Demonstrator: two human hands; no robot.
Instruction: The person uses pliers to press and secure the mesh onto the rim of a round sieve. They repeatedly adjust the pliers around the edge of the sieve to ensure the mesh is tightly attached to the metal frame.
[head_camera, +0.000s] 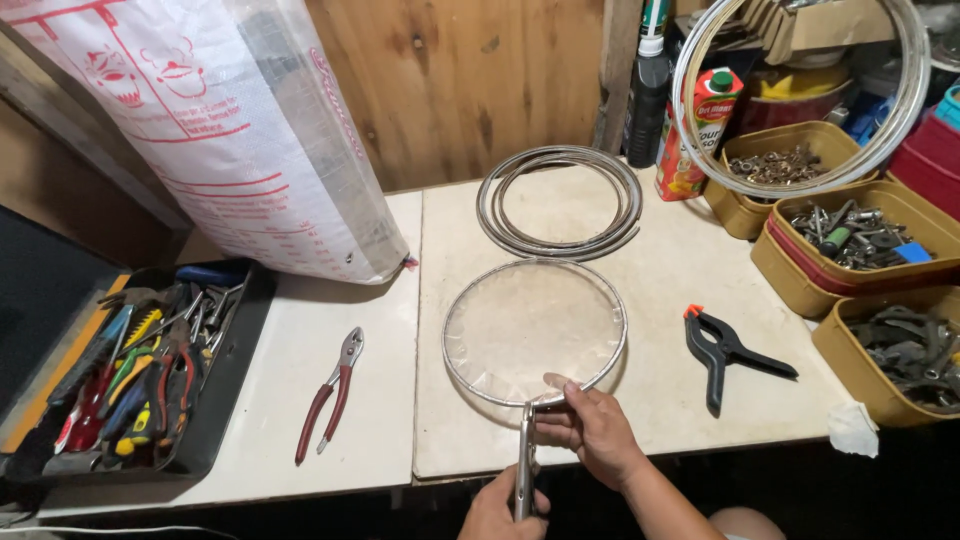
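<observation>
Resting flat on the pale, worn table (660, 300), a round wire-rimmed mesh disc (534, 330) looks thin and translucent. The right hand (590, 425) pinches its near rim, grip closed. The left hand (500, 510) is wrapped tight around shiny metal locking pliers (524, 460) biting that rim.

The round sieve (534, 330) lies on the table (660, 290). Behind it lies the stack of metal rings (559, 202). To its left lie the pliers (330, 395), and further left the tool tray (150, 370). To its right lies the spring clamp (728, 350).
</observation>
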